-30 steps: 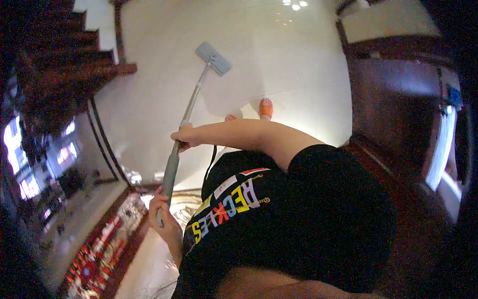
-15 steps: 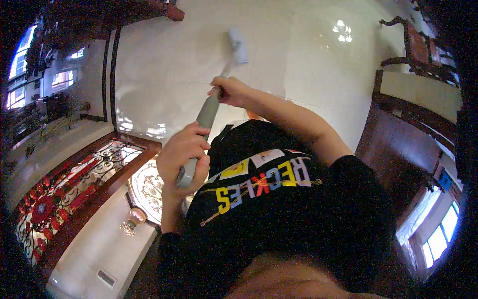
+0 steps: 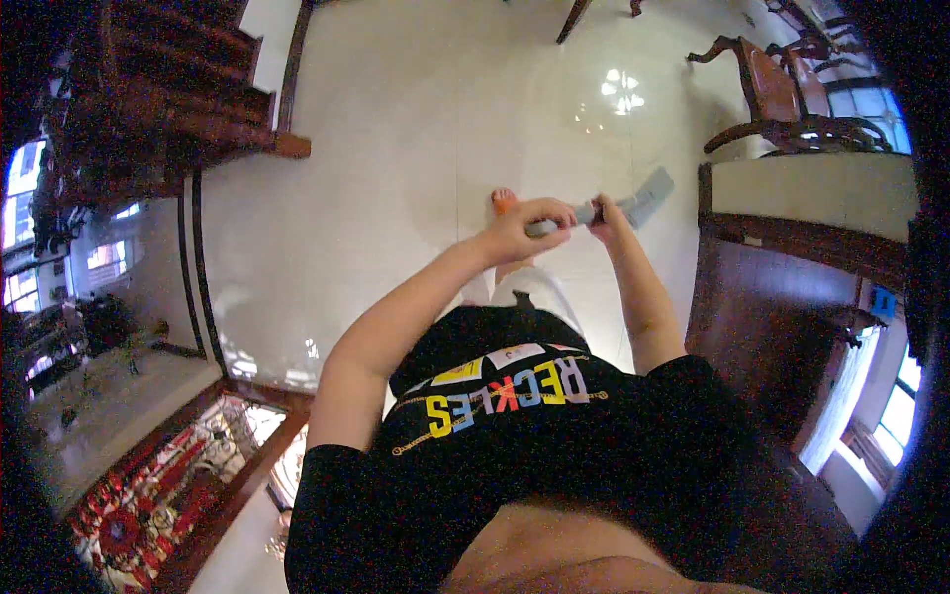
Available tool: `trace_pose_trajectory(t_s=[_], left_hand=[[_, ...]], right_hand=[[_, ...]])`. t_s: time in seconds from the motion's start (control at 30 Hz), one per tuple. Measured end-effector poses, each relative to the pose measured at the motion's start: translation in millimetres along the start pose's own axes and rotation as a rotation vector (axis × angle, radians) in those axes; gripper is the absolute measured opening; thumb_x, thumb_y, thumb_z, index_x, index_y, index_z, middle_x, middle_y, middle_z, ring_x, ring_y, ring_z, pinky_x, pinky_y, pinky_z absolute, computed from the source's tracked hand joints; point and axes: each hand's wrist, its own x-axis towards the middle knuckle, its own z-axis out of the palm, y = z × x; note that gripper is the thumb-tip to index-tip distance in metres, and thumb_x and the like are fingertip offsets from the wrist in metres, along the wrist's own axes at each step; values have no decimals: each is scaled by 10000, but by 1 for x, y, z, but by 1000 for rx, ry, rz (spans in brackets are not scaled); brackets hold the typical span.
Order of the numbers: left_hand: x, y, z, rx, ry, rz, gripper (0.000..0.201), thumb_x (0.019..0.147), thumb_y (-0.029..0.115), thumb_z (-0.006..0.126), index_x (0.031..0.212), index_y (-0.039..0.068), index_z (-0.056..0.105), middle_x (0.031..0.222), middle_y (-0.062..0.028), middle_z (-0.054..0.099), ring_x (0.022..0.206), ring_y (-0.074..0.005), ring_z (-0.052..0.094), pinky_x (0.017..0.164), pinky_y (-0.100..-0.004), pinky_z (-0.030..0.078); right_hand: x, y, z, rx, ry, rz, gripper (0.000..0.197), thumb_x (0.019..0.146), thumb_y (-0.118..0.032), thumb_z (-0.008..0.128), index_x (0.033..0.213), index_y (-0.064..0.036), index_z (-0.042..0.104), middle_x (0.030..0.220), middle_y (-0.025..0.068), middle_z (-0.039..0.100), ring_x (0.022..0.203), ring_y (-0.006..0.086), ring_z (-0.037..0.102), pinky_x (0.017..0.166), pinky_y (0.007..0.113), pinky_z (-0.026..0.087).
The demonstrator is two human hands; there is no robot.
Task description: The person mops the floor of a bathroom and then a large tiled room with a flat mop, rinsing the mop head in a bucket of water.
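Note:
A grey, long-handled flat mop point(image 3: 650, 198) reaches out to the right in front of me, its slab-like head over the pale tiled floor point(image 3: 396, 129). Around the near end of its handle my left hand point(image 3: 539, 226) is closed. My right hand point(image 3: 606, 220) grips the handle further along, closer to the head. Whether the head presses on the tiles cannot be made out. Just beyond my left hand, one foot with an orange strap point(image 3: 502, 200) shows on the floor.
Carved wooden chairs point(image 3: 767, 89) stand at the far right. Dark wooden stairs point(image 3: 198, 99) rise at the far left, their lowest step jutting onto the floor. A brown wooden door point(image 3: 777, 317) is on the right. A red ornamental panel point(image 3: 158, 495) lies lower left.
The mop has swung from pointing ahead to pointing right. Both hands have moved with it, the left one forward and right. My view has shifted, bringing in more chairs and stairs.

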Motion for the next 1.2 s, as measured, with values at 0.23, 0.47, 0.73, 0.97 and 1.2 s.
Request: trace_pose_trajectory(t_s=[0.23, 0.47, 0.73, 0.97, 1.2], left_hand=[[143, -40, -77, -158, 57, -129, 87, 761, 77, 590, 842, 45, 586, 949, -52, 596, 1046, -194, 493, 898, -327, 365], [117, 1, -189, 82, 422, -230, 76, 780, 27, 536, 838, 25, 585, 928, -58, 597, 1045, -210, 500, 895, -313, 367], [-19, 105, -165, 408, 1124, -547, 53, 790, -17, 468, 774, 8, 511, 897, -119, 572, 1042, -305, 492, 898, -390, 353], [-42, 181, -138, 624, 1330, -561, 50, 765, 0, 447, 747, -31, 481, 814, -158, 557, 894, -292, 532, 833, -395, 394], [-13, 201, -217, 728, 1139, -195, 69, 715, 27, 500, 723, -38, 478, 738, -154, 556, 778, -307, 568, 753, -396, 444]], right_hand=[[88, -91, 78, 4, 187, -7, 194, 741, -218, 560, 649, -105, 431, 636, 47, 444, 554, 175, 434, 463, 284, 409], [122, -60, 239, -330, -224, 47, 176, 775, -212, 538, 706, -73, 456, 612, 57, 420, 520, 168, 440, 441, 286, 426], [43, 90, 399, -733, -498, 407, 293, 783, -212, 561, 810, 42, 416, 688, 130, 520, 508, 256, 557, 432, 402, 517], [-48, 148, 452, -920, -917, 943, 253, 770, -213, 548, 775, 37, 513, 695, 151, 565, 596, 245, 593, 562, 344, 537], [-41, 128, 513, -950, -994, 926, 195, 742, -182, 574, 729, 0, 506, 693, 124, 546, 593, 219, 566, 572, 335, 532]])
